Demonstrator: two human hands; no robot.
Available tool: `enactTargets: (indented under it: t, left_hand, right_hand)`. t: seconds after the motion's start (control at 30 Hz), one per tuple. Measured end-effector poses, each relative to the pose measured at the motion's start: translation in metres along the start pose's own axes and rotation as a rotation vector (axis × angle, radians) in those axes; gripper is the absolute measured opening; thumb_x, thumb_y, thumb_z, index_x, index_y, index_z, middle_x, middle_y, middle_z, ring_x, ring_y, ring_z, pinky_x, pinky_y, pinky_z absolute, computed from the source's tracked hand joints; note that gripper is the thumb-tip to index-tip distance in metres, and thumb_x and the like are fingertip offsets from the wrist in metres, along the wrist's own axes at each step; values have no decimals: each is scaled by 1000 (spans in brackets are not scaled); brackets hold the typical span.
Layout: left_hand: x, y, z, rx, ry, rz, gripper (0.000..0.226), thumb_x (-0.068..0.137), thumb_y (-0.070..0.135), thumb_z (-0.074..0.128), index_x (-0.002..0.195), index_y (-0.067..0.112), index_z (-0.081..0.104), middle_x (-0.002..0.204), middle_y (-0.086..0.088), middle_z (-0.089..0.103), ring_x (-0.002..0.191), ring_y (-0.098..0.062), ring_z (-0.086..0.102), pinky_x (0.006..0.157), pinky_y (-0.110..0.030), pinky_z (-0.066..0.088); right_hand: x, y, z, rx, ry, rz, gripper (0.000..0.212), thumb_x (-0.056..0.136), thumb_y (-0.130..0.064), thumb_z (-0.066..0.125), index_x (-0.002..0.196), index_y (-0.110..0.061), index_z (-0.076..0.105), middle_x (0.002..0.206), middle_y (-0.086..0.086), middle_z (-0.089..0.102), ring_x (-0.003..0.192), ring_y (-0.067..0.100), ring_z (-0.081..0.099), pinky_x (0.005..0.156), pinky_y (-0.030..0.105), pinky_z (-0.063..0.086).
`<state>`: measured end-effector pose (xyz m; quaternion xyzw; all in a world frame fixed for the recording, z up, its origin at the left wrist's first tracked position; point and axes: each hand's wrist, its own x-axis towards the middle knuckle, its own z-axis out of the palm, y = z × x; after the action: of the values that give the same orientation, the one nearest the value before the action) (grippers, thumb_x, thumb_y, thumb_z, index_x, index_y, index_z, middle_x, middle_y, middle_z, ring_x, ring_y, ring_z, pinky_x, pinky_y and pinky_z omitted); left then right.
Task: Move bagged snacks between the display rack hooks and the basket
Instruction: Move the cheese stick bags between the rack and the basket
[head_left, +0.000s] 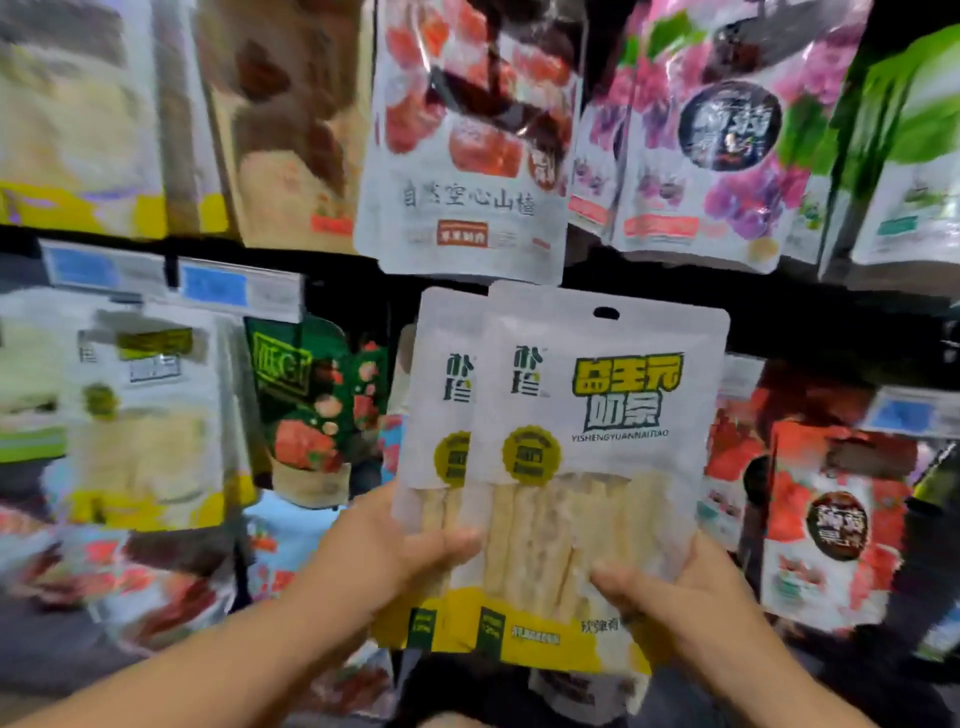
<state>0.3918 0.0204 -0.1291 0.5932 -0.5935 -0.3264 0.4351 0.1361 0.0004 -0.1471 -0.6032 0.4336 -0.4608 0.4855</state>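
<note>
Two white snack bags with yellow bottoms and pale sticks inside are held upright in front of the display rack. The front bag (597, 467) overlaps the back bag (441, 395), which peeks out on the left. My left hand (395, 545) grips their lower left edge, thumb on the front. My right hand (670, 587) grips the lower right of the front bag, thumb across its face. The front bag's hang hole (605, 313) at the top is free of any hook. No basket is in view.
Hanging bags fill the rack: a white hawthorn bag (467, 197) just above, purple bags (717, 156) at upper right, red bags (831, 519) at right, a green bag (306, 395) and similar white-yellow bags (145, 415) at left. Blue price tags (215, 288) line the rail.
</note>
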Motion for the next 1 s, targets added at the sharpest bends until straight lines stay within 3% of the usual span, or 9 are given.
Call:
enactTargets:
  t: [0.17,0.27,0.37,0.43,0.53,0.63,0.77,0.9,1.0]
  left_hand:
    - [-16,-34,-81,-10,139,-114,29,61,48,86,75,32,66,61,27,67,55,12,60,52,-9,41]
    - [-27,-56,-119,-42,243,-191,42,53,56,83,71,21,67,56,11,68,48,1,57,57,-26,42]
    - [-34,-82,-152,-58,305,-265,27,68,39,87,79,20,71,67,10,73,60,-1,66,66,-29,51]
    - [-36,-95,-173,0,333,-262,19,73,30,84,85,27,70,70,22,72,65,8,66,64,-15,49]
    - [-42,-113,-203,31,387,-297,17,75,26,82,87,25,70,66,23,71,62,9,64,55,-8,43]
    - [-49,-128,-231,23,457,-371,29,72,34,85,96,25,71,80,14,76,75,-1,70,70,-19,53]
    - [-53,-147,-259,-37,550,-441,50,55,48,89,96,26,73,89,4,77,87,-19,72,88,-43,56]
    - [-55,-160,-277,-38,667,-483,27,74,25,85,97,26,71,90,5,75,84,-15,70,80,-31,55]
    - [-56,-170,-289,-79,775,-497,27,74,26,85,97,24,71,93,2,75,87,-19,70,86,-40,56]
  right_hand:
    - [34,-4,83,6,-171,-81,45,56,-14,80,100,-9,71,89,4,78,77,13,73,64,15,52]
    - [55,1,130,1,-266,-91,52,61,-14,78,112,-8,67,103,6,76,97,20,72,81,24,55]
    - [70,8,170,10,-318,-95,51,64,-11,78,113,-7,67,105,9,76,102,25,71,90,34,55]
    - [79,14,191,-14,-353,-88,52,64,-15,81,113,-9,68,106,7,76,103,24,71,93,36,54]
    - [89,18,219,-51,-360,-97,41,70,-9,85,107,-14,68,96,-8,77,95,6,71,83,18,53]
    - [97,22,247,-81,-385,-83,40,74,4,81,101,-22,67,87,-22,75,82,-10,67,71,5,46]
    - [108,34,278,-138,-429,-69,47,64,-34,85,108,-36,66,105,-18,74,106,3,66,99,29,49]
    - [112,40,310,-117,-452,-48,48,72,-19,80,115,-32,65,108,-15,74,107,9,67,98,35,51]
    - [113,45,334,-90,-470,-14,47,81,-7,78,120,-29,63,108,-15,74,106,4,66,88,18,50]
